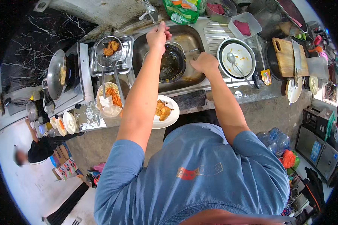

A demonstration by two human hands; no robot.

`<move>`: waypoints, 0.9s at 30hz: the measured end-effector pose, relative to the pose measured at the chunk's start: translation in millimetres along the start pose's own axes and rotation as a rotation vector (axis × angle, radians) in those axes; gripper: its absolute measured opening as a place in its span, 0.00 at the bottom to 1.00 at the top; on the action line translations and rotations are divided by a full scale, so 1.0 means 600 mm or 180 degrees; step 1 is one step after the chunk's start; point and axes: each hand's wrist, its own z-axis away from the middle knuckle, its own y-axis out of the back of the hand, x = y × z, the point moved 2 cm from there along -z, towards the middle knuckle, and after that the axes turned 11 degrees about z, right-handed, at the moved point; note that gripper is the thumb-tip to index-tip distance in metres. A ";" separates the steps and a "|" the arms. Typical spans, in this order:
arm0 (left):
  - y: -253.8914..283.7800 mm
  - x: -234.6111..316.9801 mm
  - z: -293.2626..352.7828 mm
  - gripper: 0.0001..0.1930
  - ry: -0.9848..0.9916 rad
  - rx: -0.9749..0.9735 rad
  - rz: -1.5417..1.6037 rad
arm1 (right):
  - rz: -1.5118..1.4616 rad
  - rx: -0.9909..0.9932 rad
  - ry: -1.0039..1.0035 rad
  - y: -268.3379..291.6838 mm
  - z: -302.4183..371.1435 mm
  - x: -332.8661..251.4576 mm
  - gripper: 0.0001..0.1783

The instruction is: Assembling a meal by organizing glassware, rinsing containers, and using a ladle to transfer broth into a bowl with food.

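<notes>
A dark frying pan (171, 69) with oily residue sits in the metal sink (194, 78). My right hand (205, 63) is closed at its right side, apparently round the handle, which the fingers mostly hide. Just below the metal tap (151, 14) is my left hand (158, 37), thumb stretched out and fingers loosely curled, holding nothing visible. A silvery rim shows behind the pan. In front of the sink, a white plate (172, 118) bears a fried piece of food (162, 110).
At right stands a white-lined bowl (224, 48) with a spoon (231, 58); beyond lie a cutting board (283, 56) and knife (297, 56). Left are a strainer (102, 47) of fried food over a tray, shredded orange food (112, 93), and a wok (55, 80). A person (39, 150) is at far left.
</notes>
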 end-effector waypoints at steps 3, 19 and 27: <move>0.000 0.020 0.014 0.10 -0.1778 -0.0640 -0.0990 | -0.0018 0.0174 -0.0051 0.007 0.013 -0.004 0.38; 0.017 0.083 0.031 0.17 -0.1153 -0.0744 -0.1541 | -0.1266 0.1915 0.0748 0.014 0.023 -0.032 0.30; 0.035 0.093 0.028 0.16 -0.0933 -0.0686 -0.1680 | -0.1227 0.2305 0.1407 0.045 -0.042 -0.066 0.28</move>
